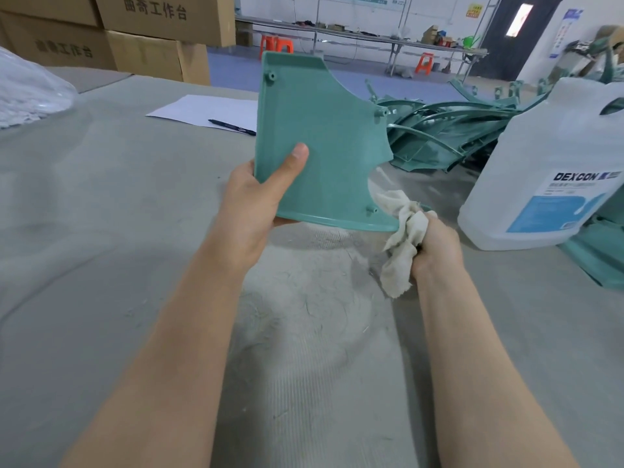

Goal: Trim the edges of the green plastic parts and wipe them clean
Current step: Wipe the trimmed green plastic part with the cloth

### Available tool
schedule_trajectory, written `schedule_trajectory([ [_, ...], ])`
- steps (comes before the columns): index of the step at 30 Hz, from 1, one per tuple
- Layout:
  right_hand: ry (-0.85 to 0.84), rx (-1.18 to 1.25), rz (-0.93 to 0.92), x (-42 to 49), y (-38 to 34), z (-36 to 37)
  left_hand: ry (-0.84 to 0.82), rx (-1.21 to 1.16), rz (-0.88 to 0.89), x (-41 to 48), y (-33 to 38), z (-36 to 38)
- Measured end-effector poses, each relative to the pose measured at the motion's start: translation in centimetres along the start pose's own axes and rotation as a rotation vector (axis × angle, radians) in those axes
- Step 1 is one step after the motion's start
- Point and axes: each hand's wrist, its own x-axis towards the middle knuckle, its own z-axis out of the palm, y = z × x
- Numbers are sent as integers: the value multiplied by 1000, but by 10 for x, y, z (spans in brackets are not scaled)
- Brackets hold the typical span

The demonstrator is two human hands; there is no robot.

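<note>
A flat green plastic part (324, 136) with a curved cut-out edge and small screw bosses stands upright above the table. My left hand (256, 211) grips its lower left corner, thumb pressed on its inner face. My right hand (435, 244) is closed on a crumpled off-white rag (401, 231). The rag touches the part's lower right corner. Behind the part lies a pile of more green plastic parts (449, 136).
A large translucent jug (553, 170) labelled DEXCON stands at the right. A white sheet of paper (209, 111) with a black pen (233, 126) lies behind the part. Cardboard boxes (135, 35) stack at the back left. The grey table cover (135, 265) carries fine shavings.
</note>
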Motion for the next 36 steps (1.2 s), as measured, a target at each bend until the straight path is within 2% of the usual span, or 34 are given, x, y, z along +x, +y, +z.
schedule_trajectory([
  [4, 26, -23, -63, -1, 0, -1, 81, -88, -62, 6, -3, -5],
  [7, 78, 41, 0, -4, -3, 0, 196, -322, -183, 11, -3, -13],
  [11, 94, -96, -85, -11, -2, 5, 309, -596, -236, 14, -3, -22],
  [18, 87, -158, -251, -9, 2, 6, 433, -561, -299, 14, -1, -26],
  [22, 52, -27, -299, -9, 5, 7, 421, -600, -233, 10, 1, -22],
  [25, 108, 145, -203, -11, 4, 11, 403, -663, -175, 7, -3, -16],
  [28, 135, 272, -146, -13, 4, 14, 491, -873, -212, 10, -2, -20],
  [31, 120, 307, -133, -16, 8, 18, 459, -1019, -198, 12, 1, -23],
  [33, 88, 231, -148, -18, 11, 26, 384, -989, -187, 12, -1, -17],
  [36, -35, -60, -220, -24, 21, 39, 308, -822, -204, 12, -7, -3],
])
